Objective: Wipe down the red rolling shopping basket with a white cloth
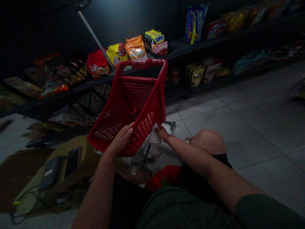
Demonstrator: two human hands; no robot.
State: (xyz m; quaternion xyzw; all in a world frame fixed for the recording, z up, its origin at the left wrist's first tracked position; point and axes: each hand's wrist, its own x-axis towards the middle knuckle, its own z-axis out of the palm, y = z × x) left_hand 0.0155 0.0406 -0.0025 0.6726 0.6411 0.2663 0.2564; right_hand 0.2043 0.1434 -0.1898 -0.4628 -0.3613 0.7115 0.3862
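A red plastic shopping cart with perforated walls and a top handle stands tilted in front of me. My left hand is closed over the cart's near rim, the thumb on top and the other fingers partly hidden. At the cart's outer right side, my right hand pinches a white cloth or wipe. The cloth touches or nearly touches the perforated wall and hangs down below the fingers. Inside, the basket's bottom is dark and hard to make out.
Dark shelves with packaged snacks run behind the cart. A metal pole slants down beside it. On a tan stool or chair at left lie a phone and a dark device with cables. Caster wheels rest on the tiled floor.
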